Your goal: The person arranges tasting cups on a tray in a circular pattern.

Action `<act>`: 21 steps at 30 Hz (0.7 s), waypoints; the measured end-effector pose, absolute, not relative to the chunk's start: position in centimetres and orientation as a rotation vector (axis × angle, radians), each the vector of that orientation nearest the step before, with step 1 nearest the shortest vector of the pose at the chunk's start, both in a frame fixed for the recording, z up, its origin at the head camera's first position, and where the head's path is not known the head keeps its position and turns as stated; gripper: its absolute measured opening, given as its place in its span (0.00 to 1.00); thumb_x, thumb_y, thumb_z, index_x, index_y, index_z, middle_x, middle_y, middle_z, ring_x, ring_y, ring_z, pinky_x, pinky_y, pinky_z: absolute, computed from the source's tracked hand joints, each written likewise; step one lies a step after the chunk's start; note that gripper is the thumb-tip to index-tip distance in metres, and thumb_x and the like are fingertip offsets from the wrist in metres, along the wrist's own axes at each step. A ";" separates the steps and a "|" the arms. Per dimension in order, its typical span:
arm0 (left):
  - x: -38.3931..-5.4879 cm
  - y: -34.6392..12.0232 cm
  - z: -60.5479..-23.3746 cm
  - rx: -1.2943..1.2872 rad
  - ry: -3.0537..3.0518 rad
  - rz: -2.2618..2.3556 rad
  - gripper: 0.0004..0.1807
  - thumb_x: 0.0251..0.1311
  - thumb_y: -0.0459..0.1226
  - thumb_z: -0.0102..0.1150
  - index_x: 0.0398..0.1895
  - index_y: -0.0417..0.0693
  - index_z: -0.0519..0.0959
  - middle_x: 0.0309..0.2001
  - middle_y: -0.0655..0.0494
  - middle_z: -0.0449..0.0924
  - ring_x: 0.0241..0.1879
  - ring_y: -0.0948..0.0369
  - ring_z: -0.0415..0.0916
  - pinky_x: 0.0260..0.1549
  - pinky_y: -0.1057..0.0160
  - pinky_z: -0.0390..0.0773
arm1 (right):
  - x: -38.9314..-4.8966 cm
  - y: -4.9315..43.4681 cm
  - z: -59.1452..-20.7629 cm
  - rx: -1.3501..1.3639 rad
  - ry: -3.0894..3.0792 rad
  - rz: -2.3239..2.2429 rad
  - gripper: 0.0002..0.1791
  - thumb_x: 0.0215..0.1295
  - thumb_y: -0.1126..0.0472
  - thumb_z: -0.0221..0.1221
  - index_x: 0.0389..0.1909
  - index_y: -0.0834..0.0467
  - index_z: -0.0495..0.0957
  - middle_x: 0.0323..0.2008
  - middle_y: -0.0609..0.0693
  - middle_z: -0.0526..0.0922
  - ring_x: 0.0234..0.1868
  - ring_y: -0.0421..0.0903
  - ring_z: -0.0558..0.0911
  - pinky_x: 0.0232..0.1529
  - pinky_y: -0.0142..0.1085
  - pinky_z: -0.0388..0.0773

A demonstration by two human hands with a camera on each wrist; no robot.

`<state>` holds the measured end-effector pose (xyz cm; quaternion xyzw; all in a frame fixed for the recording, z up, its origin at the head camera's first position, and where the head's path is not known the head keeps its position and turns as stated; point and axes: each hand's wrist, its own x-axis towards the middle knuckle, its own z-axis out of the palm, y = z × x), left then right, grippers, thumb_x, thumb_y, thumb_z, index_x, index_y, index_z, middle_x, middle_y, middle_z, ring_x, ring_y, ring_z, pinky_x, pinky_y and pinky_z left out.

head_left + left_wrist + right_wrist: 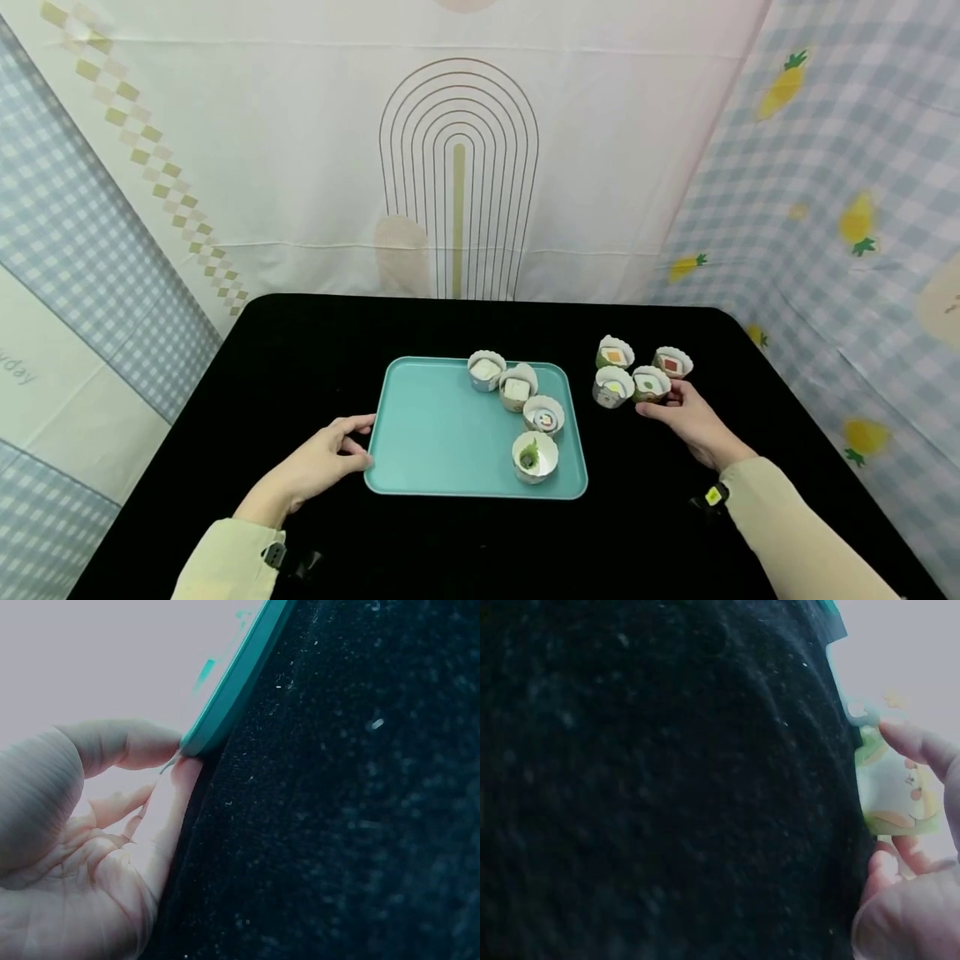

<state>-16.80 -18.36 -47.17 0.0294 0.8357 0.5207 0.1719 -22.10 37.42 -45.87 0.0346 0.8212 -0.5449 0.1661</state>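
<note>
On the black table, my left hand point(322, 457) holds the left rim of a turquoise tray point(442, 425). The left wrist view shows my thumb and a finger meeting at the tray's edge point(232, 682). My right hand point(693, 421) grips a scalloped paper cupcake cup point(651, 384) with a white filling and a green spot, thumb in front and fingers at its right. In the right wrist view this cup's printed side point(896, 791) lies between thumb and fingers. Close around it are a grey-white cup point(611, 389), a green cup point(613, 353) and a cup with a red piece point(672, 363).
Several paper cups stand along the tray's right side: a white-filled cup point(486, 370) at the back, a beige cup point(517, 389), a cup with a round piece point(543, 416) and a front cup point(535, 457) with green inside. Patterned cloths point(315, 167) hang behind and beside the table.
</note>
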 end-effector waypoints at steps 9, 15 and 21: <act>-16.6 -18.7 -47.2 0.074 2.384 1.471 0.33 0.49 0.39 0.63 0.61 0.62 0.64 0.53 0.59 0.63 0.38 0.59 0.72 0.41 0.56 0.70 | -22.7 36.7 -46.1 0.067 2.348 -1.560 0.43 0.57 0.49 0.58 0.66 0.56 0.44 0.57 0.58 0.55 0.50 0.51 0.65 0.44 0.43 0.68; -16.6 -18.6 -47.1 0.075 2.379 1.473 0.33 0.49 0.38 0.62 0.61 0.60 0.63 0.53 0.58 0.62 0.39 0.59 0.71 0.40 0.57 0.70 | -22.3 36.6 -45.9 0.084 2.328 -1.577 0.42 0.58 0.50 0.57 0.65 0.59 0.43 0.58 0.59 0.51 0.51 0.51 0.65 0.47 0.44 0.67; -16.5 -18.4 -47.1 0.074 2.388 1.472 0.33 0.49 0.37 0.62 0.61 0.60 0.64 0.53 0.58 0.62 0.39 0.59 0.71 0.40 0.57 0.70 | -22.3 36.1 -45.9 0.095 2.382 -1.539 0.42 0.56 0.46 0.58 0.65 0.56 0.48 0.58 0.58 0.57 0.52 0.55 0.66 0.45 0.44 0.68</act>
